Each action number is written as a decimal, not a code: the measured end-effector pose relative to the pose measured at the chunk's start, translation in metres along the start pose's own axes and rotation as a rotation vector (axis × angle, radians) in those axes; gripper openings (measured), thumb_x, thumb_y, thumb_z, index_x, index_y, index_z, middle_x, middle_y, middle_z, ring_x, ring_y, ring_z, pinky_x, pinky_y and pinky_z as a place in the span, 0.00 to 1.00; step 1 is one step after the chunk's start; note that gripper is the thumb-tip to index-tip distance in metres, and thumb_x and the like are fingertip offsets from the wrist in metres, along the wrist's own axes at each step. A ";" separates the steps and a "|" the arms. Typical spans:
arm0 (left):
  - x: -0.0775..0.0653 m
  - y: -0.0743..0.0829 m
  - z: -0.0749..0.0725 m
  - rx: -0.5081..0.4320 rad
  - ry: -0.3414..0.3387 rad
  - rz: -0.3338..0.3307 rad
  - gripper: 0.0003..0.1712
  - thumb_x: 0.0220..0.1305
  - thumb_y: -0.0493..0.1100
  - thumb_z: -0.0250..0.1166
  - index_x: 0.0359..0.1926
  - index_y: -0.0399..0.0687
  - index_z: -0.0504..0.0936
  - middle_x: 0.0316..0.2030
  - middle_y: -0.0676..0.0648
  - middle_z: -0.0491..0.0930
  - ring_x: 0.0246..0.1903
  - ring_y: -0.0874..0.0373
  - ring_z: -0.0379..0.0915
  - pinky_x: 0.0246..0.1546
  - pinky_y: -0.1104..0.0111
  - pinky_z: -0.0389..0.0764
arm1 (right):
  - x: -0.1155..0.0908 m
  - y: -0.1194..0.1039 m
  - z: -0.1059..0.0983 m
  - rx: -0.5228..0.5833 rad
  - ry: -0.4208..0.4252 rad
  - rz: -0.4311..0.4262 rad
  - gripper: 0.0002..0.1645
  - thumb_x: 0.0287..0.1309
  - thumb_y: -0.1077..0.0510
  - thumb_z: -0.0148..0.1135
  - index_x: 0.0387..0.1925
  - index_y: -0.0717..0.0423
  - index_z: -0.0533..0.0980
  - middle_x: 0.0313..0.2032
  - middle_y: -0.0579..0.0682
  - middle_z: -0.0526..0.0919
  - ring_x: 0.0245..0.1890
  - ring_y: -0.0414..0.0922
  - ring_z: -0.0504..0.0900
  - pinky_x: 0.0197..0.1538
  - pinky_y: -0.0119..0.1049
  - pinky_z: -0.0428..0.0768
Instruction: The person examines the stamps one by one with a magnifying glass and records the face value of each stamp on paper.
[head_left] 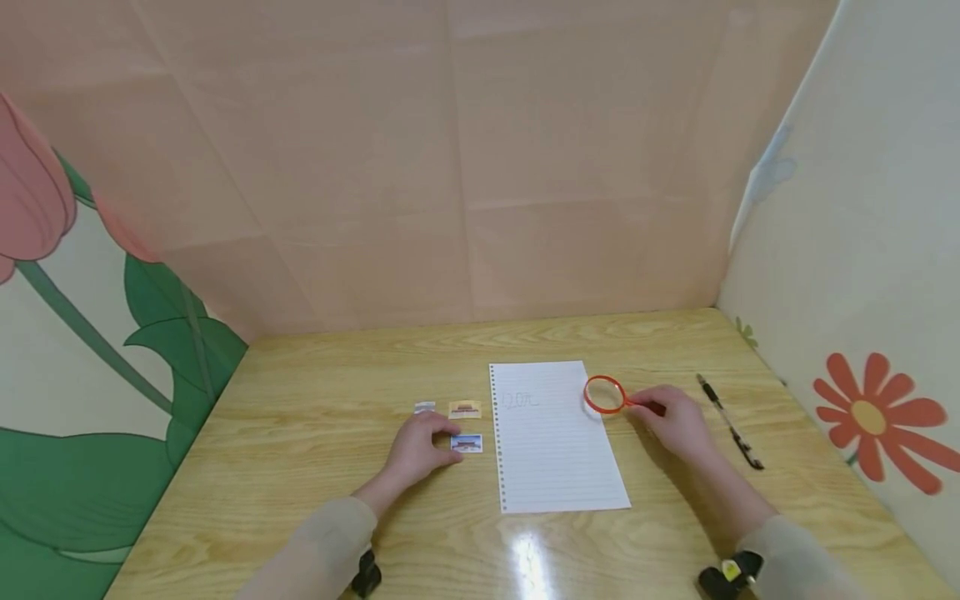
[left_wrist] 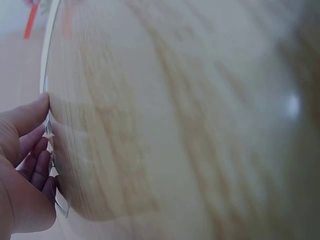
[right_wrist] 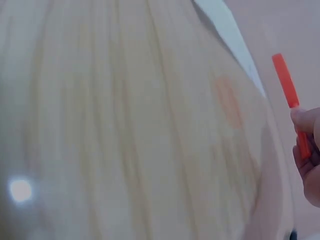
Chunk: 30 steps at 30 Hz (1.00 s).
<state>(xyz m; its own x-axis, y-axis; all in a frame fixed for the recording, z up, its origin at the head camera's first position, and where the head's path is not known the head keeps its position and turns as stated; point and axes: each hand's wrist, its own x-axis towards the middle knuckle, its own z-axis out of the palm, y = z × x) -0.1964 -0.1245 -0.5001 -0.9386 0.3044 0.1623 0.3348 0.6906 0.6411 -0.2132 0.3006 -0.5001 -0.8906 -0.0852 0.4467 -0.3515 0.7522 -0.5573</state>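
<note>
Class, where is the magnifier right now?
In the head view, the magnifier is right of centre, held in the right grip and overlapping the right edge of the paper.

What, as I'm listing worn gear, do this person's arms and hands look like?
Pale beige-grey sleeves cover the arms and end short of the wrists. The left hand and right hand wear no gloves. A small black device shows near the left cuff; another black device, with a yellow patch, shows near the right.
</note>
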 end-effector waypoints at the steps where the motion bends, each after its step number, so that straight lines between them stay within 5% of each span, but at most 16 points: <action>1: 0.000 0.000 0.000 -0.003 0.002 0.000 0.20 0.45 0.43 0.81 0.42 0.46 0.88 0.43 0.48 0.83 0.48 0.49 0.76 0.56 0.54 0.73 | 0.001 -0.005 0.003 0.006 -0.010 -0.014 0.07 0.50 0.65 0.75 0.34 0.56 0.86 0.34 0.50 0.83 0.36 0.46 0.78 0.38 0.29 0.74; 17: 0.001 -0.003 -0.001 -0.023 0.029 0.022 0.20 0.43 0.42 0.82 0.40 0.45 0.87 0.41 0.49 0.83 0.47 0.50 0.76 0.55 0.54 0.74 | 0.016 -0.087 0.064 0.196 -0.140 -0.325 0.14 0.45 0.72 0.75 0.32 0.53 0.85 0.31 0.41 0.82 0.34 0.41 0.76 0.37 0.29 0.77; 30: 0.001 -0.007 0.002 -0.018 0.082 0.114 0.18 0.38 0.36 0.81 0.34 0.41 0.86 0.37 0.48 0.82 0.41 0.51 0.77 0.49 0.58 0.77 | 0.014 -0.147 0.104 0.214 -0.259 -0.374 0.08 0.50 0.67 0.74 0.32 0.53 0.86 0.33 0.43 0.83 0.39 0.43 0.77 0.43 0.38 0.77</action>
<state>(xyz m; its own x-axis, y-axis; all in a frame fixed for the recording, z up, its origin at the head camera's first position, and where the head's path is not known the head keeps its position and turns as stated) -0.1997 -0.1280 -0.5062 -0.8982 0.3254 0.2955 0.4393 0.6423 0.6281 -0.2044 0.1210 -0.4852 -0.7254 -0.5030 0.4699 -0.6872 0.4905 -0.5359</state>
